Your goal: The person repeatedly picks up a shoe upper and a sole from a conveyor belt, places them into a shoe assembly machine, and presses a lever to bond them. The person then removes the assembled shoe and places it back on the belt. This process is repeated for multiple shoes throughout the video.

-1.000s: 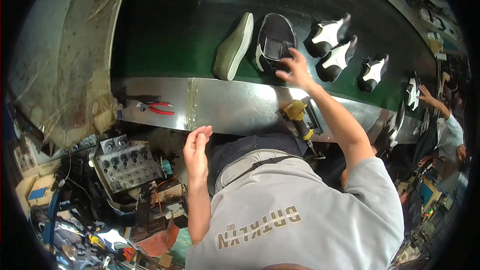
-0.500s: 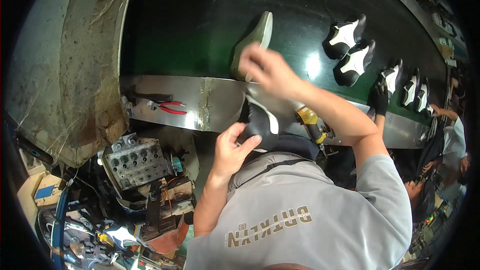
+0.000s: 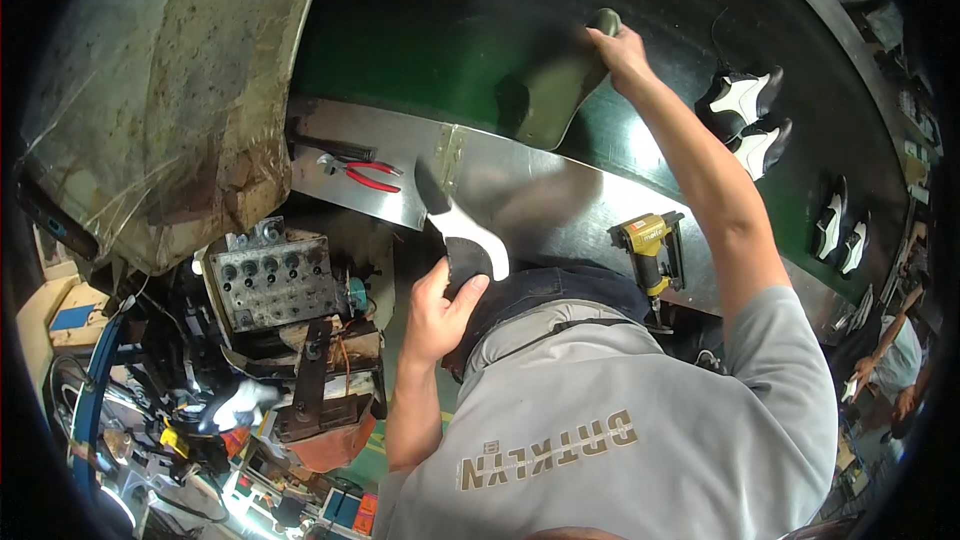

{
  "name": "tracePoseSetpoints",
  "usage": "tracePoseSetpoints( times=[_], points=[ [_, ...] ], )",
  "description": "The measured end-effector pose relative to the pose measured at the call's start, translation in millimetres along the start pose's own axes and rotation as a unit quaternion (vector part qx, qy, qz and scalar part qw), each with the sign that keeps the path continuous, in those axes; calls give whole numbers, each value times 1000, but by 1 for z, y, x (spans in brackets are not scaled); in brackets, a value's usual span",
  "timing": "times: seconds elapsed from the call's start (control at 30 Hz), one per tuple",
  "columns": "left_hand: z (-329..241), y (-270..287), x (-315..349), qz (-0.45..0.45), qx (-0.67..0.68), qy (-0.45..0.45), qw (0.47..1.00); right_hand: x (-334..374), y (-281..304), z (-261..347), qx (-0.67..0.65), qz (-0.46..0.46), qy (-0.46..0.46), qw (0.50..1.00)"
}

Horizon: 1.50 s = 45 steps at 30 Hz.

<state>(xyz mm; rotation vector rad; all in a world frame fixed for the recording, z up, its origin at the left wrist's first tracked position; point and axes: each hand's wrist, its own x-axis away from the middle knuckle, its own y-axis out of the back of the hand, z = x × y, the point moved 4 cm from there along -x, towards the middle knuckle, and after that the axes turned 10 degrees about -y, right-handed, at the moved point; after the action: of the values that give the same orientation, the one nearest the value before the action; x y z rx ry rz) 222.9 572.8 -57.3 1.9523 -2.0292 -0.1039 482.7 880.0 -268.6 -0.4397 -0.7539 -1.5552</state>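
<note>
Holding a black-and-white shoe upper [image 3: 462, 240] gripped in our left hand [image 3: 440, 305], our right hand [image 3: 622, 48] clasps the olive-green sole [image 3: 560, 90]; pairing them seems underway, needing careful alignment.

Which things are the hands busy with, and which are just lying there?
In hand:
left hand holds a black-and-white shoe upper
right hand grips an olive shoe last on the green belt

Lying about:
red pliers
yellow nail gun

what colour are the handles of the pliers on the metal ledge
Red, seen in the head view: the pliers lie on the metal ledge.
</note>
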Motion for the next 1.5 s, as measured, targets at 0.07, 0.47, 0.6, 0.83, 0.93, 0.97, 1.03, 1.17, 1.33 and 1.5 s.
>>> tracePoseSetpoints(
  times=[0.07, 0.47, 0.6, 0.83, 0.93, 0.97, 1.03, 1.17, 1.33, 1.5],
  points=[
    [20, 10, 15, -108, 182, 11, 977, 45, 10, 13, -56, 62, 88, 993],
    [72, -41, 3, -203, 631, 177, 728, 179, 42, -34, -372, 142, -20, 917],
    [51, -48, -9, -260, 584, 233, 733, 184, 29, -55, -451, 177, -80, 871],
    [75, -52, 3, -221, 609, 199, 735, 212, 19, -46, -388, 171, -123, 898],
    [79, -44, 8, -266, 598, 170, 737, 233, 18, -16, -418, 225, -33, 879],
    [84, -40, 10, -278, 592, 162, 739, 229, 17, -18, -454, 313, -20, 834],
    [77, -34, 13, -311, 571, 154, 744, 227, 14, -22, -368, 291, 19, 883],
    [77, -29, 23, -360, 520, 131, 763, 217, 0, -20, -318, 227, 15, 920],
    [72, -31, 34, -378, 494, 182, 762, 199, -12, -21, -320, 137, -3, 937],
    [85, -39, 54, -318, 553, 200, 744, 197, -26, -17, -278, 148, 20, 949]
  ],
)
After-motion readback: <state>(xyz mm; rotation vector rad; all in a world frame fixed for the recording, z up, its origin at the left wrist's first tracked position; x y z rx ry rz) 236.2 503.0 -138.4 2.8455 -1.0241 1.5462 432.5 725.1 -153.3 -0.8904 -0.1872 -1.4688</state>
